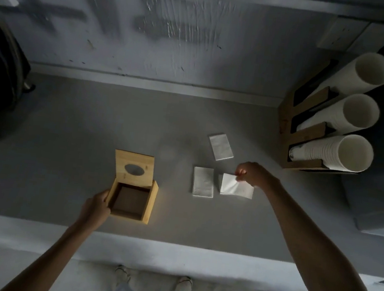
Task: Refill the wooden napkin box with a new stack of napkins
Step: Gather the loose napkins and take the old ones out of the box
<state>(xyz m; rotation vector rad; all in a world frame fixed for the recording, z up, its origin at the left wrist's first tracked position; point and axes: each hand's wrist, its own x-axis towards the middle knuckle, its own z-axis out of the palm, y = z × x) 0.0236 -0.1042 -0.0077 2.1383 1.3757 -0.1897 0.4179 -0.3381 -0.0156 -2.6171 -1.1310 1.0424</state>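
Lid-up wooden napkin box point(152, 201), napkins point(203, 182) outside

A square light-wood napkin box point(130, 200) stands empty in the left hand's point(96, 206) grip, its oval-holed lid point(134, 168) tilted back. Three white folded napkins point(203, 182) lie apart by the right hand point(253, 174), which pinches the nearest napkin point(236, 188).

Readable text: we find none.
Wall marks point(57, 14), upper left of the frame: we see dark smeared strokes, too blurred to read.
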